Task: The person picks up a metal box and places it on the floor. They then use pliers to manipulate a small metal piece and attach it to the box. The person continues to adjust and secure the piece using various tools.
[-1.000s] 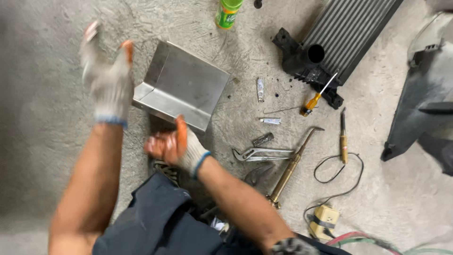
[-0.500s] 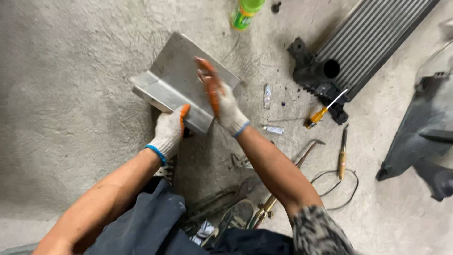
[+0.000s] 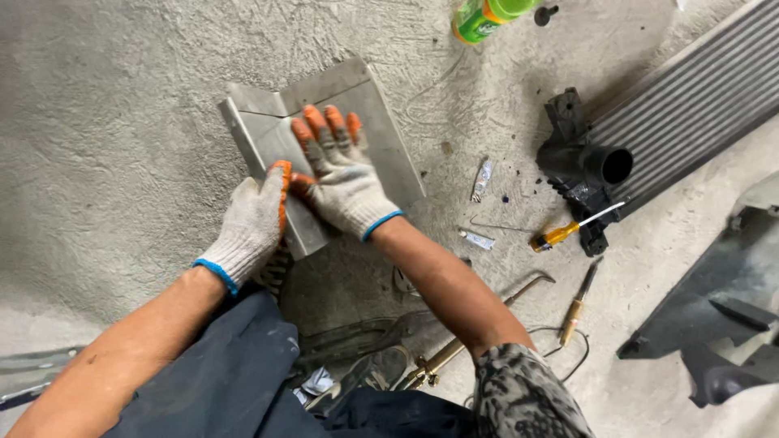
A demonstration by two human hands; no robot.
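Concrete floor (image 3: 122,122) | left hand (image 3: 251,223) grips sheet (image 3: 381,138) edge, right hand (image 3: 341,182) flat on it | risk: sharp edge cuts glove, sheet skids

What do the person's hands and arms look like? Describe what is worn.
Both the left hand and the right hand wear white knitted work gloves with orange fingertips and a blue band at the cuff. The forearms are bare. A dark patterned sleeve covers the right upper arm.

A repair workshop: rough concrete floor (image 3: 122,122), a finned radiator (image 3: 690,105) and screwdrivers (image 3: 572,231) scattered right of the hands (image 3: 345,182).
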